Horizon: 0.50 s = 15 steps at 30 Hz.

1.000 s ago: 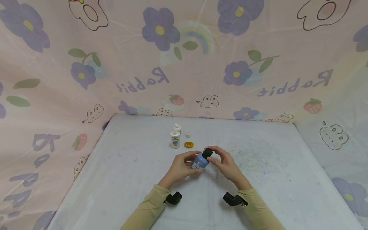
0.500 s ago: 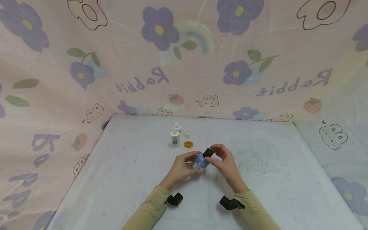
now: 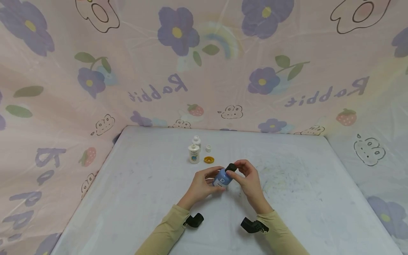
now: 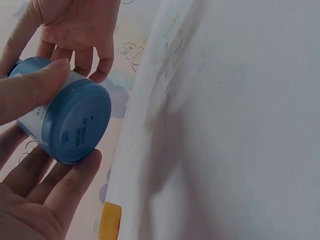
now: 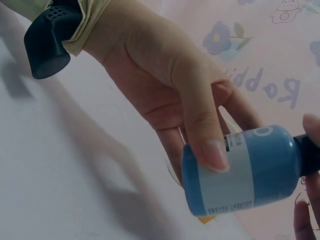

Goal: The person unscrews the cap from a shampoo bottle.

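A blue bottle point(image 3: 222, 177) with a pale label is tilted above the table, its black cap point(image 3: 231, 167) pointing up and right. My left hand point(image 3: 200, 185) grips the body, thumb on the label side and fingers around the far side. At the cap, my right hand point(image 3: 250, 180) pinches with thumb and fingertips. The left wrist view shows the bottle's base point(image 4: 80, 122) with a small printed date. In the right wrist view the bottle point(image 5: 240, 172) lies nearly level, and only the right fingertips point(image 5: 312, 127) show at the frame edge.
Beyond the hands stand two white bottles point(image 3: 194, 154) without caps, one partly behind the other. Beside them lie a small white cap point(image 3: 208, 148) and a yellow ring-shaped cap point(image 3: 209, 160). A patterned curtain point(image 3: 216, 71) encloses the white table point(image 3: 153, 212).
My right wrist and forearm have swung slightly left, and the right fingers have shifted around the black cap. The left hand holds the bottle in nearly the same place.
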Each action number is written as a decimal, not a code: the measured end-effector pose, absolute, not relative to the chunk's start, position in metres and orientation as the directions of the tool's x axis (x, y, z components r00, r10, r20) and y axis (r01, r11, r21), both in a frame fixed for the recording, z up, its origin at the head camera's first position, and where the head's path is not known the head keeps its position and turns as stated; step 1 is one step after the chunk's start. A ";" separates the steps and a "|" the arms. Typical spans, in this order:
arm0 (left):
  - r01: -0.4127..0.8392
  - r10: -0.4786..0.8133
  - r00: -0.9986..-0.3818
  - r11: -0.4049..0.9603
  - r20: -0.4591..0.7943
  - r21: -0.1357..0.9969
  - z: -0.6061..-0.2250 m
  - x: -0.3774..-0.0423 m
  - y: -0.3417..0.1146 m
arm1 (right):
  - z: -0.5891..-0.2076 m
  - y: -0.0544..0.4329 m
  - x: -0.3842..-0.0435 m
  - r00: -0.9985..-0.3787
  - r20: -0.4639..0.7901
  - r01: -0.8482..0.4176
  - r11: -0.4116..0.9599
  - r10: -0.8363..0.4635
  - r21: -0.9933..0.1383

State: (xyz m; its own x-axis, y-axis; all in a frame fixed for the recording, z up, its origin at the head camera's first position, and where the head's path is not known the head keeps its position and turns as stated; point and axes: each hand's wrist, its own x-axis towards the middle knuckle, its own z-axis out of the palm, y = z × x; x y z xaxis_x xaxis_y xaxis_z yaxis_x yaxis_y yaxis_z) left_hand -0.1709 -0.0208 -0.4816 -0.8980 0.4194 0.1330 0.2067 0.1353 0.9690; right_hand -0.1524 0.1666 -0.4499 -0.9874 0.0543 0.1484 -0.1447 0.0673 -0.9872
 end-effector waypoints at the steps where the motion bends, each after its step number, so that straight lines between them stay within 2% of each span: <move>1: 0.207 0.418 -0.899 0.137 0.133 0.969 -0.486 -0.173 -0.020 | -0.450 0.166 -0.153 -0.987 0.149 -0.145 0.068 0.054 -0.987; 7: 0.222 0.422 -0.895 0.136 0.146 0.966 -0.497 -0.178 -0.022 | -0.450 0.166 -0.153 -0.989 0.141 -0.137 0.068 0.054 -0.988; 15: 0.210 0.431 -0.893 0.146 0.129 0.967 -0.490 -0.176 -0.022 | -0.448 0.168 -0.152 -0.991 0.125 -0.122 0.093 0.036 -0.988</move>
State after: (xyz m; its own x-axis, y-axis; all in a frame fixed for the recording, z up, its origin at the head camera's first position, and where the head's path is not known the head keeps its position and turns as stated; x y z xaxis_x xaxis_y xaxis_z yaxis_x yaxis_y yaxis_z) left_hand -0.1762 -0.0221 -0.4898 -0.8932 0.4308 0.1291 0.2101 0.1459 0.9667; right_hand -0.1519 0.1683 -0.4479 -0.9915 0.0355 0.1253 -0.1216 0.0927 -0.9882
